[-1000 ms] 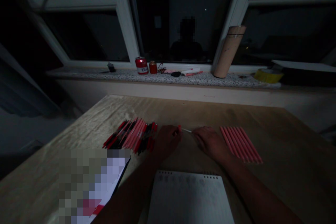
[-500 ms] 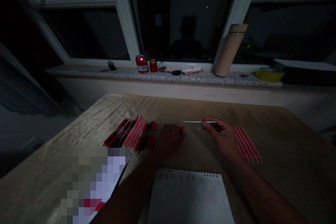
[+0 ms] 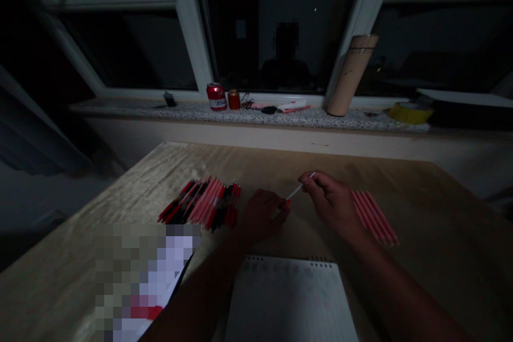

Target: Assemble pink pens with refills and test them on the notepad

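Observation:
Between the fingertips of my left hand (image 3: pixel 262 215) is a small bright red piece (image 3: pixel 287 203), its exact kind too small to make out. My right hand (image 3: pixel 332 197) pinches the upper end of a thin white stick (image 3: pixel 295 191), which looks like a pen refill. The stick slants down to the left, and its lower end meets the red piece. Left of my left hand lies a spread of red, pink and black pens (image 3: pixel 204 203). A row of several pink pencil-like sticks (image 3: pixel 374 216) lies beside my right hand, partly behind the wrist.
A spiral notepad (image 3: pixel 290 299) lies between my forearms on the table (image 3: pixel 132 192). Papers (image 3: pixel 176 262), partly blurred out, are at the left. On the windowsill stand a red can (image 3: pixel 216 97), a small red jar (image 3: pixel 234 100), a tall tan cylinder (image 3: pixel 352 75) and yellow tape (image 3: pixel 411 113).
The white stick has tilted from level to slanting, and its left end has come down to the red piece. My left hand has moved slightly right, my right hand slightly left.

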